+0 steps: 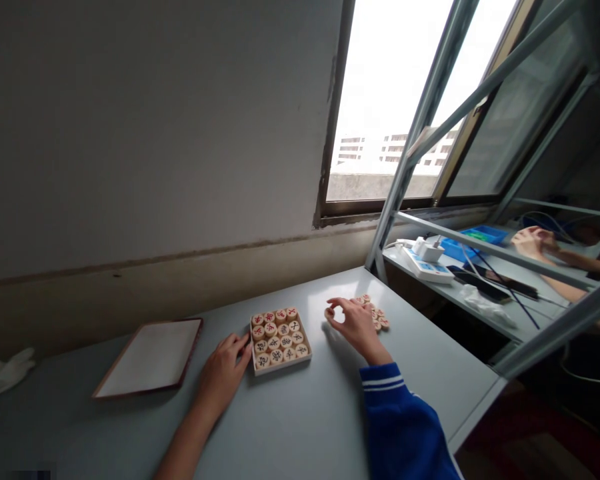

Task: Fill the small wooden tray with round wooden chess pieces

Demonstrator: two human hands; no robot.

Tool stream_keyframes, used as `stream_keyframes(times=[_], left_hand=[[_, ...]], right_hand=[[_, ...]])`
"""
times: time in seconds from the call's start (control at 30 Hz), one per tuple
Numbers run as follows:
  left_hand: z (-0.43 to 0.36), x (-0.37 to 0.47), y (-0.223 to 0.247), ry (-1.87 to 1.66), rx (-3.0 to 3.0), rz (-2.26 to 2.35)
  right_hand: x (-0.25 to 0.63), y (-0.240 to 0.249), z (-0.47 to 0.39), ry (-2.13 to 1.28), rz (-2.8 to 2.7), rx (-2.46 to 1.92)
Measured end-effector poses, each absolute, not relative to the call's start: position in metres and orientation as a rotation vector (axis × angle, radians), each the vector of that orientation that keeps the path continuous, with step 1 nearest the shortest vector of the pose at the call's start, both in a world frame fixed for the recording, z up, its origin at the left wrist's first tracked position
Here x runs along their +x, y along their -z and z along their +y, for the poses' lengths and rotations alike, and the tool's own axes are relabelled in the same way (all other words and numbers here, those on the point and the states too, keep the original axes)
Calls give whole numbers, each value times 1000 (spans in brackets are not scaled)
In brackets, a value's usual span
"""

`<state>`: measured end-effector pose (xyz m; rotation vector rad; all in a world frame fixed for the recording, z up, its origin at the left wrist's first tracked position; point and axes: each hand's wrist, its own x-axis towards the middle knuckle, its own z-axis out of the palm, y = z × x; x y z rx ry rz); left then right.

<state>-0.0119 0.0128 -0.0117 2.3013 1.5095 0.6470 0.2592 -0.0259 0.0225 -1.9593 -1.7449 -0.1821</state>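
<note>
A square box (283, 368) on the table holds rows of round wooden Chinese chess pieces (274, 343), with red characters toward the back and black ones toward the front. My left hand (225, 367) lies at the box's left side, fingers stretched out and their tips against its wall. To the right of the box, my right hand (354, 325) pinches one chess piece (329, 313) between thumb and index finger, above the table. Behind that hand lies a group of loose red-marked pieces (379, 315), partly hidden by it.
A shallow lid (147, 359) lies at the left, with crumpled white tissue (5, 373) farther left. Metal bed-frame bars (445, 127) rise at the right. Beyond them are a power strip (427, 263), a blue tray (460, 248) and another person's hands (535, 241).
</note>
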Motion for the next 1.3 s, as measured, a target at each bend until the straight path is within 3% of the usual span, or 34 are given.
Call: stream_keyframes(times=[0.2, 0.43, 0.87, 1.07, 1.3], left_hand=[[12, -12, 12, -656, 2281, 1483], [10, -13, 9, -622, 2274, 1477], [11, -12, 8, -614, 2289, 1487], [11, -13, 9, -641, 2256, 1474], [11, -12, 8, -637, 2236, 1480]], right_hand=[[288, -20, -34, 291, -1629, -2122], [208, -19, -19, -67, -2008, -1675], [159, -14, -4, 53, -2131, -1654], [189, -29, -18, 66, -1986, -1680], [285, -18, -57, 236, -1698, -2138]])
